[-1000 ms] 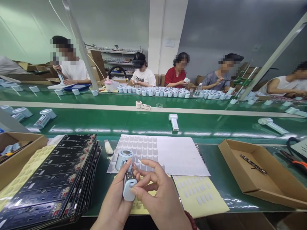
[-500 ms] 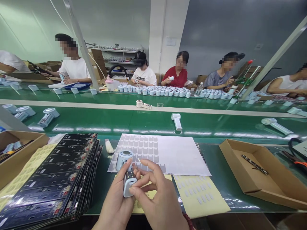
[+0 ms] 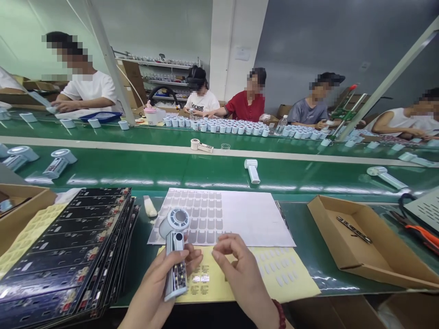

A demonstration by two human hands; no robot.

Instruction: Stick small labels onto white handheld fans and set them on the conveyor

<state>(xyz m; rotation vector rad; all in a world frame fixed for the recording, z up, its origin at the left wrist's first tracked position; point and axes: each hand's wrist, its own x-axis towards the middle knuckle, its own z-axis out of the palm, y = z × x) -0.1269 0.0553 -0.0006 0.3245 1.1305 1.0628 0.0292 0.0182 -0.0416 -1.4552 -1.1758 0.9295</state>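
Observation:
My left hand [image 3: 156, 278] is wrapped round the handle of a light-blue handheld fan [image 3: 170, 225]. The fan's round head points away from me, and a dark strip with electronic parts shows along the handle. Apart from the fan, to its right, my right hand [image 3: 238, 265] has its thumb and forefinger curled together in a pinch; whatever lies between the tips is too small to make out. Beneath the hands lie a yellow label sheet [image 3: 202, 294] and a white sheet [image 3: 254, 219] with rows of grey stickers.
Stacked dark printed panels [image 3: 68, 249] stand at left beside a cardboard box [image 3: 25, 214]. An open cardboard tray [image 3: 329, 237] holds a dark strip at right, near orange-handled pliers [image 3: 423, 235]. Fans lie on the green conveyor [image 3: 192, 171]; several co-workers sit beyond many blue cups.
My right hand has come away from the fan's handle end and moved right. The fan has turned in my left hand, now showing its head and handle front. The view has shifted slightly.

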